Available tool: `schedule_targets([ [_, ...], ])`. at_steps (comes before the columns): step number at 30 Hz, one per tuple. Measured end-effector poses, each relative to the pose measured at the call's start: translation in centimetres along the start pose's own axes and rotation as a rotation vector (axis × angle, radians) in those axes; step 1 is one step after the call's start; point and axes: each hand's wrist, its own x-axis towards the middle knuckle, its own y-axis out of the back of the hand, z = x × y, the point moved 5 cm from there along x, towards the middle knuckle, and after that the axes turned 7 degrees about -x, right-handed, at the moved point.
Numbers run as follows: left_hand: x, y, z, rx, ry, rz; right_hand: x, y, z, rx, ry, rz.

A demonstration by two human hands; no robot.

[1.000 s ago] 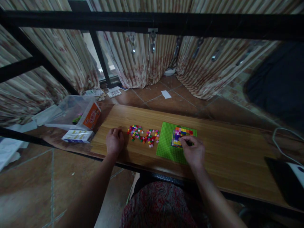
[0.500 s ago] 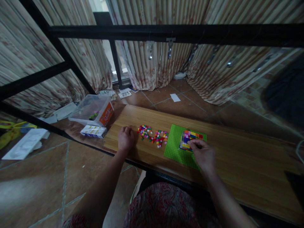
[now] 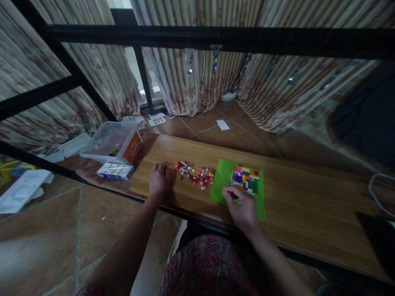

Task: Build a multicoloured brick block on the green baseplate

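My left hand (image 3: pixel 159 179) rests on the wooden table with its fingers curled in; whatever it may hold is hidden. Just right of it lies a scattered pile of small colourful building bricks (image 3: pixel 206 174). A green baseplate (image 3: pixel 222 174) lies beyond the pile, bearing a tight block of multicoloured bricks (image 3: pixel 247 172). Over the near left part of this plate is my right hand (image 3: pixel 243 207), thumb and forefinger pinched together. Anything between those fingertips is too small to make out. The hand covers the near part of the plate.
A clear plastic tub (image 3: pixel 108 142) with an orange label stands left of the table (image 3: pixel 302 205), a small white and blue box (image 3: pixel 115 170) before it. A black metal rail (image 3: pixel 185 37) crosses ahead in front of the curtains (image 3: pixel 173 82). A white card (image 3: pixel 222 125) lies on the floor.
My right hand has moved left and nearer to me, off the brick block, uncovering more of it. My left hand stays where it was on the table. The view has shifted slightly.
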Motion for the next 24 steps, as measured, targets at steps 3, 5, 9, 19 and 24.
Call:
schedule_targets([
  [3,0.0,0.0,0.0,-0.008,-0.001,-0.004,-0.1,-2.8,-0.5,-0.041,0.023,-0.074],
  [5,0.0,0.0,0.0,-0.005,-0.002,-0.007,0.3,-4.2,-0.4,-0.067,0.041,-0.087],
  [9,0.1,0.0,-0.1,0.006,-0.004,-0.005,1.4,-6.0,-0.2,-0.098,0.111,-0.126],
  [19,0.1,0.1,-0.2,0.017,0.000,-0.013,2.6,-7.7,-0.6,-0.230,0.152,-0.179],
  [24,0.3,0.1,-0.3,0.015,-0.014,-0.001,2.4,-6.9,-1.2,-0.199,0.153,-0.144],
])
